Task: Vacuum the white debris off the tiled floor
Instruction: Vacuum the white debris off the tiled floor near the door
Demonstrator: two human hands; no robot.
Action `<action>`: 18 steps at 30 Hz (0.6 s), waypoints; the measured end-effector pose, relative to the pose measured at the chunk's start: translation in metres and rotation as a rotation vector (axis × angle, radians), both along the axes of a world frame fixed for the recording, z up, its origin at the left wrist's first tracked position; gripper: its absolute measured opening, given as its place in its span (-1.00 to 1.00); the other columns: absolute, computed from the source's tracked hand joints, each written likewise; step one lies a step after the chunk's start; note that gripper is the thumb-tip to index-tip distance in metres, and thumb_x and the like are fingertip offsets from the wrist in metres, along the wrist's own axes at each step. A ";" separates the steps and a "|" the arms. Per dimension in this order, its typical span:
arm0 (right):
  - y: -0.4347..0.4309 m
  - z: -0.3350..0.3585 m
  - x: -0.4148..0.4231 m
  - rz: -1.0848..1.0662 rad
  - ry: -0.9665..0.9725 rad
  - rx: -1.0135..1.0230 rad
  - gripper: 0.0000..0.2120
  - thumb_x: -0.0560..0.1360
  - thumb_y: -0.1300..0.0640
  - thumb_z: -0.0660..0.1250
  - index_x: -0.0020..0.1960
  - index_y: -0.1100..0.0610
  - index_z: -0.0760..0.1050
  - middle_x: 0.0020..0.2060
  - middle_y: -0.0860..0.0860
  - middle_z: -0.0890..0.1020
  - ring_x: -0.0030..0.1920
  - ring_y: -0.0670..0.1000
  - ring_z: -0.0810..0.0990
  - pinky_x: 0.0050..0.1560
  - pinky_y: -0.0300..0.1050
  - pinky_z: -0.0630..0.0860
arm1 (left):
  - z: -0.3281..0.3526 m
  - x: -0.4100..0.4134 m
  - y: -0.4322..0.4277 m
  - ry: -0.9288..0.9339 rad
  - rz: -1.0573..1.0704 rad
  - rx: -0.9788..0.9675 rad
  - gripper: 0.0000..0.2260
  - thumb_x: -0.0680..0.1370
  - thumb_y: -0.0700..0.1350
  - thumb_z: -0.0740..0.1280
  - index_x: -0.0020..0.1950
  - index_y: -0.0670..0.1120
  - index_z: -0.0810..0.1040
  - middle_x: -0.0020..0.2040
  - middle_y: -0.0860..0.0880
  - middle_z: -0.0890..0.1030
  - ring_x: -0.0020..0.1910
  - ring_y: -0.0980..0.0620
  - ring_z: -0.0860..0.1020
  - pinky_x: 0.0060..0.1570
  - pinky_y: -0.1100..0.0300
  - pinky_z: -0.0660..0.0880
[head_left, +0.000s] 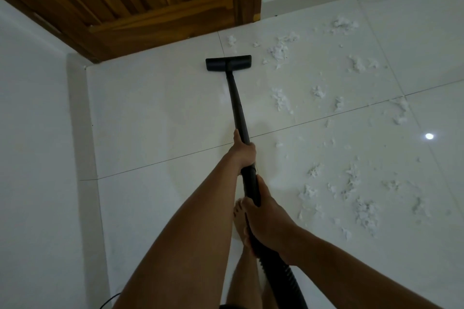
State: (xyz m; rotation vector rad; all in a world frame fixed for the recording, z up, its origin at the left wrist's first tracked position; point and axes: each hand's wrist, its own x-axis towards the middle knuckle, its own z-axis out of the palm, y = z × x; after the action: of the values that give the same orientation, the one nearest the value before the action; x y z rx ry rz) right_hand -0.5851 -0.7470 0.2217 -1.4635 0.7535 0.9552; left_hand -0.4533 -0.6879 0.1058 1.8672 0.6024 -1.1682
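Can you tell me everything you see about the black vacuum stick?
The vacuum is all black, plastic-looking. Its wide flat head rests on the white tiled floor near the wooden door. A long straight tube slants back to the person and joins a ribbed hose. The left hand grips the tube farther along; the right hand grips nearer the hose. The white debris lies to its right.

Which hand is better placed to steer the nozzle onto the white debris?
Left, probably: the left hand grips the wand nearer the nozzle; the right hand holds the rear end by the hose.
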 end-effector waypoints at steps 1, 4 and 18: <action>0.001 0.000 0.003 -0.001 -0.002 0.001 -0.43 0.71 0.04 0.12 0.56 -0.36 -0.05 -0.24 0.17 0.57 -0.51 -0.03 0.53 -0.48 -0.19 0.51 | 0.000 0.003 0.001 0.001 -0.001 0.003 -0.34 0.68 0.00 0.12 0.59 0.24 -0.28 0.27 -0.29 0.56 0.06 -0.19 0.63 0.11 -0.12 0.61; 0.003 -0.001 0.011 -0.007 0.000 0.004 -0.44 0.71 0.05 0.11 0.54 -0.40 -0.04 -0.25 0.18 0.56 -0.53 -0.03 0.52 -0.48 -0.18 0.52 | -0.002 0.013 0.003 -0.005 -0.017 0.009 -0.34 0.68 0.00 0.12 0.60 0.23 -0.28 0.28 -0.28 0.56 0.04 -0.17 0.63 0.12 -0.09 0.61; -0.005 0.007 0.060 0.016 -0.030 -0.002 -0.44 0.71 0.06 0.10 0.57 -0.33 -0.04 -0.29 0.13 0.53 -0.53 -0.07 0.50 -0.48 -0.21 0.50 | 0.006 0.062 -0.004 -0.009 -0.035 0.013 -0.34 0.68 -0.05 0.10 0.60 0.20 -0.30 0.21 -0.25 0.57 -0.15 -0.06 0.57 0.11 -0.06 0.60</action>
State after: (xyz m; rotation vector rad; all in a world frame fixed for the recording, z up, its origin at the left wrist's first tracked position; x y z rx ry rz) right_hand -0.5253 -0.7521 0.2285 -1.4843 0.7221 0.9425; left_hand -0.3917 -0.6917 0.1113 1.8998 0.5751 -1.1807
